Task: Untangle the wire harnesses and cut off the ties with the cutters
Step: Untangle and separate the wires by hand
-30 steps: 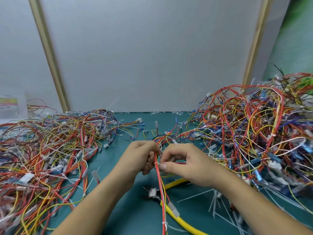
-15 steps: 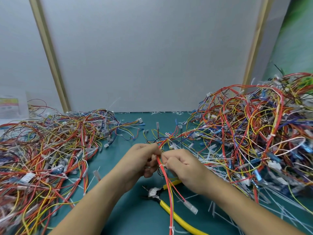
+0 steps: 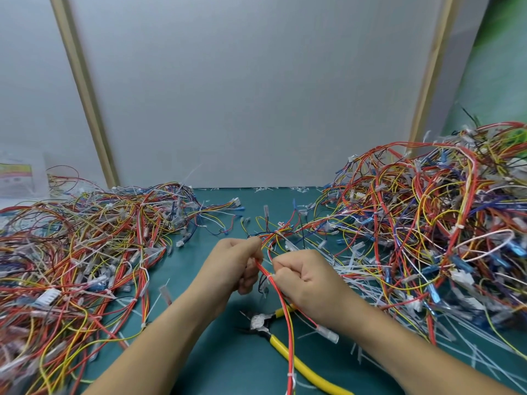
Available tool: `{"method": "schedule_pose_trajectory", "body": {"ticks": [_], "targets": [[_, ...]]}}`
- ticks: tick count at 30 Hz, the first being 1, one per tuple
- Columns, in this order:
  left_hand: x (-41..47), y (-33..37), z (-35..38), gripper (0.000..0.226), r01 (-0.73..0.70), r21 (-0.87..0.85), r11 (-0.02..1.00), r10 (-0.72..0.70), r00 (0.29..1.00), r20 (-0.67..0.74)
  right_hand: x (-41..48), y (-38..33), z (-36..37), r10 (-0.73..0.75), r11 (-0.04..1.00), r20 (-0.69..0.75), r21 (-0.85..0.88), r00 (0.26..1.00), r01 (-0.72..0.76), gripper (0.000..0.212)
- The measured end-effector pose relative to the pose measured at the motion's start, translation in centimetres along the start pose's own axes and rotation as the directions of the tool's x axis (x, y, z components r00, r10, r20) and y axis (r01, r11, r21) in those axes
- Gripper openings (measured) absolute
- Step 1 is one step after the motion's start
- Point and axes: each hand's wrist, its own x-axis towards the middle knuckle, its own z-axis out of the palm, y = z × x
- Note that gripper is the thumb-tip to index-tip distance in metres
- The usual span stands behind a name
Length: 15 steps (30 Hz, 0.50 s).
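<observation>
grey wall [image 3: 256,95] behind teal table [image 3: 228,366]

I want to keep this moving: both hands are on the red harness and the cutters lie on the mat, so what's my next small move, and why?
Probably free the right hand and pick up the cutters, while the left hand holds the red harness. A white tie shows on it between the hands, and the cutters lie untouched just below.

Red-orange harness [image 3: 280,293] slants above yellow-handled cutters [image 3: 306,369] lying flat.
</observation>
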Motion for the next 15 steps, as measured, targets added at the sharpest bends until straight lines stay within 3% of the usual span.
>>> {"method": "schedule_pose_trajectory", "body": {"ticks": [3, 5, 7, 11, 15], "targets": [[-0.1, 0.2, 0.0, 0.033, -0.068, -0.02, 0.998, 0.068, 0.998, 0.012, 0.1, 0.1, -0.5, 0.071, 0.986, 0.065, 0.143, 0.995, -0.079, 0.031], [-0.2, 0.4, 0.1, 0.025, -0.125, -0.056, 0.991, 0.127, 0.991, 0.031, 0.3, 0.0, -1.2, 0.165, 0.923, 0.093, 0.335, 0.982, -0.187, 0.024], [-0.4, 0.6, 0.2, 0.019, -0.154, -0.064, 0.986, 0.157, 0.986, 0.059, 0.4, -0.2, -1.5, 0.263, 0.869, 0.079, 0.414, 0.962, -0.272, 0.014], [-0.7, 0.3, 0.6, 0.016, -0.156, -0.01, 0.988, 0.157, 0.984, 0.088, 0.7, 0.2, -1.2, 0.33, 0.88, 0.05, 0.346, 0.943, -0.326, 0.007], [-0.9, 0.4, 0.7, 0.018, -0.152, 0.054, 0.987, 0.148, 0.987, 0.068, 0.8, 0.4, -1.5, 0.283, 0.938, -0.003, 0.207, 0.959, -0.277, 0.02]]}}
